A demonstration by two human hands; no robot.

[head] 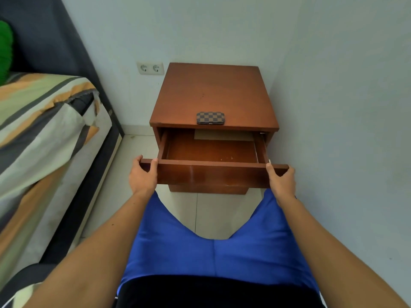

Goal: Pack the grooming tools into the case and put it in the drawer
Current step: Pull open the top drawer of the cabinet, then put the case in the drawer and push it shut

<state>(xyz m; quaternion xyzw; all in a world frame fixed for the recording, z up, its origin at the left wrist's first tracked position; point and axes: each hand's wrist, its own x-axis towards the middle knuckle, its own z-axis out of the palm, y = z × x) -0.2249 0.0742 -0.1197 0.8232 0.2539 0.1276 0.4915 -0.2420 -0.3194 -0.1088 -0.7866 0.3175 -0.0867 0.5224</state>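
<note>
A small checkered brown case [210,118] lies closed on top of the wooden nightstand [213,92], near its front edge. Below it the drawer [213,174] is pulled out, and its inside looks bare apart from a pale sheet at the back. My left hand [142,174] grips the left end of the drawer front. My right hand [281,180] grips the right end. No loose grooming tools are in sight.
A bed [44,134] with a striped cover stands close on the left, and a dark headboard rises behind it. A double wall socket [150,68] sits left of the nightstand. A wall runs close along the right side. My knees in blue shorts [213,252] are below the drawer.
</note>
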